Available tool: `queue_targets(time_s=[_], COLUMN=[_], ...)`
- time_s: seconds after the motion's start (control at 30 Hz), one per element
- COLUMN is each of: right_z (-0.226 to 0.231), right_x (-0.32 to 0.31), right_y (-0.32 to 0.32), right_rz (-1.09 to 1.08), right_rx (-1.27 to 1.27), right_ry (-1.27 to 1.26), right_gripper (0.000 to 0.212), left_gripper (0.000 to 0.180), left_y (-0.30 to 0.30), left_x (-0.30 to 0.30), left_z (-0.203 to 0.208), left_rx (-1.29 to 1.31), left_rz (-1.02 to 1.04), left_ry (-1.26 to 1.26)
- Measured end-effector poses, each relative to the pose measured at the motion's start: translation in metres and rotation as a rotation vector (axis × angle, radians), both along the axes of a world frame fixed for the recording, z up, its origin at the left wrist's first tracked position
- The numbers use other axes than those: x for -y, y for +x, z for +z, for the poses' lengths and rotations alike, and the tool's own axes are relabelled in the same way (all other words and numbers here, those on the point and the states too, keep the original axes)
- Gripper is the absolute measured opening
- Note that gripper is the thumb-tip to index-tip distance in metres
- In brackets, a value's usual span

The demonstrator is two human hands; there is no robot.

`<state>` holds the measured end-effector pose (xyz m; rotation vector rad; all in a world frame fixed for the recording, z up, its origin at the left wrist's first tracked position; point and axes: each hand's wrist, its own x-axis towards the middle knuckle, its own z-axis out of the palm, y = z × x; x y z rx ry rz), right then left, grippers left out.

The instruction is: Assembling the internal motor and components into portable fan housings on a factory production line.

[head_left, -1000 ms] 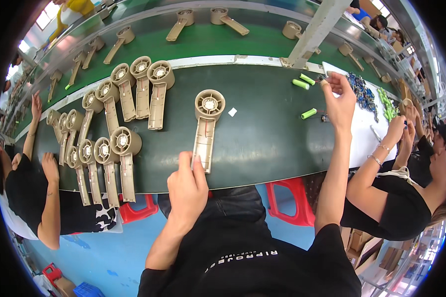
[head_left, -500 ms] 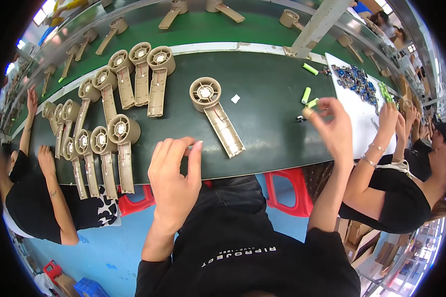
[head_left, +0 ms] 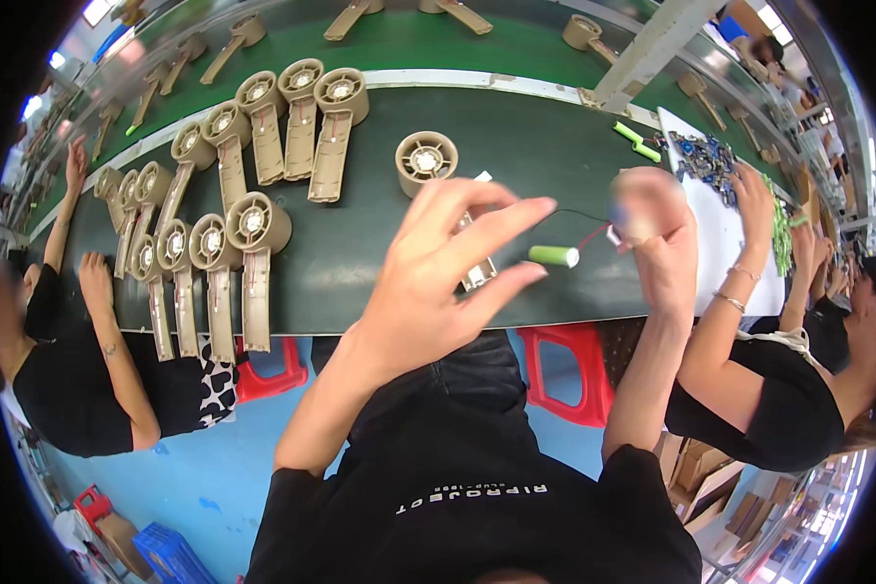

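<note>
My right hand (head_left: 664,238) pinches a small blue circuit board (head_left: 617,219), partly smeared by motion. Thin red and black wires run from it to a green cylindrical battery (head_left: 552,255), which hangs in the gap between my hands. My left hand (head_left: 428,282) is held out toward the battery, thumb and fingers apart, with nothing between them. Beneath that hand lies a beige handheld-fan housing half (head_left: 425,161); its round head shows, while most of its open handle is hidden by my fingers.
Several similar fan housings (head_left: 253,229) stand in rows at the left. More green batteries (head_left: 642,148) lie at the far right, near a white board (head_left: 749,258) with a heap of blue circuit boards (head_left: 701,161). Co-workers sit on both sides. A conveyor (head_left: 516,49) with housings runs behind the dark table.
My right hand has picked up the circuit board with its wired battery from the right. My left hand has moved right and up, over the single fan housing, and spread its fingers.
</note>
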<state>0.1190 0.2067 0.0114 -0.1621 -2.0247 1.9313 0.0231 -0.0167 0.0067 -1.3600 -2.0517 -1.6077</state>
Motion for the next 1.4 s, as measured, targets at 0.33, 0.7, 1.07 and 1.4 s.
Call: queue_targets(time_s=[0.33,0.7,1.07,1.4], right_z=[-0.019,-0.049,-0.051,-0.056], right_x=[0.073,0.062,0.064,0.08], right_y=[-0.045,-0.057,-0.07,-0.08], right_rz=[0.294,0.142,0.229,0.209], right_rx=[0.044,0.207,0.126,-0.06], right_ry=[-0.249,0.323,0.283,0.555], right_gripper=[0.045,0.022,0.019,0.013], left_gripper=[0.031,0.008,0.008,0.02], left_y=[-0.009,-0.013,-0.012,-0.026], left_x=[0.044,0.026,0.02,0.042], left_z=[-0.025,-0.043,-0.049,-0.046], left_rx=[0.173,0.346,0.2,0.002], left_rz=[-0.079,0.223,0.345,0.269], left_ry=[0.133,-0.116,-0.357,-0.382])
